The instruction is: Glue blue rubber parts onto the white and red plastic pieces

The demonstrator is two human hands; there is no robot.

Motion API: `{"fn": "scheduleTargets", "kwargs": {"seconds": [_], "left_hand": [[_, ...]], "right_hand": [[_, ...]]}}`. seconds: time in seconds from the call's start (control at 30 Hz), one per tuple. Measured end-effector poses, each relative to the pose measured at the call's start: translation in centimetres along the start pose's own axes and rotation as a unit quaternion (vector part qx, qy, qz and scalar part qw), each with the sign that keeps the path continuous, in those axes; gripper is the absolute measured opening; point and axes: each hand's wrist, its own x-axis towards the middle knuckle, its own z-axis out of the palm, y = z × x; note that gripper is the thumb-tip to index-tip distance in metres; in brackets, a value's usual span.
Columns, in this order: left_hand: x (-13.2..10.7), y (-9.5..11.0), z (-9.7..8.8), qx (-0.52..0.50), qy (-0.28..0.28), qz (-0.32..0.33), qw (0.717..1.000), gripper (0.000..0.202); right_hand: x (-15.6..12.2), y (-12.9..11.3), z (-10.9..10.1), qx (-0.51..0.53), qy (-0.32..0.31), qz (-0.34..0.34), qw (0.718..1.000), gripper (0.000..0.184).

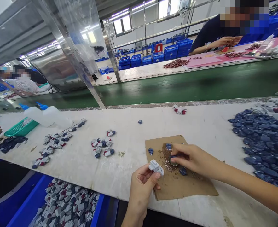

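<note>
My left hand (141, 186) pinches a small white blocky piece (156, 167) between thumb and fingers, over the left edge of a brown cardboard sheet (195, 186). Above the middle of that sheet, my right hand (192, 159) has its thumb and fingertips closed around a small dark blue piece (173, 158), partly hidden by the fingers. Beneath it spreads a dark, wet-looking patch (166, 162) on the cardboard. Loose blue pieces lie around my right hand, among them one blue piece (150, 151) to the left and another blue piece (183, 171) just below the fingers.
A large heap of blue pieces (266, 145) lies at right. White, red and blue pieces (102, 146) are scattered left. A blue bin (101, 208) full of pieces stands below the table edge. White bottles (55, 116) stand by a green basket (20, 126). Co-workers sit across the green conveyor (176, 85).
</note>
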Motion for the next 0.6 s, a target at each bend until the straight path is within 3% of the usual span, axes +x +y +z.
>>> {"fn": "scheduleTargets", "kwargs": {"seconds": [0.17,0.33,0.43,0.6], "left_hand": [[-1.1,0.8,1.6,-0.022,-0.010,-0.007,1.000,0.039],[-1.5,1.3,2.2,-0.029,-0.016,-0.010,0.999,0.038],[-1.6,1.3,2.6,-0.035,-0.021,-0.006,0.999,0.035],[-1.6,0.9,2.5,-0.025,-0.013,0.016,0.999,0.029]], "right_hand": [[-2.0,-2.0,0.3,0.206,0.081,0.045,0.974,0.027],[-3.1,-4.6,-0.3,0.183,0.097,0.023,0.978,0.018],[-3.1,-4.9,-0.3,0.175,0.111,0.022,0.978,0.017],[-3.3,-5.0,-0.1,0.166,0.084,0.032,0.982,0.020]]}}
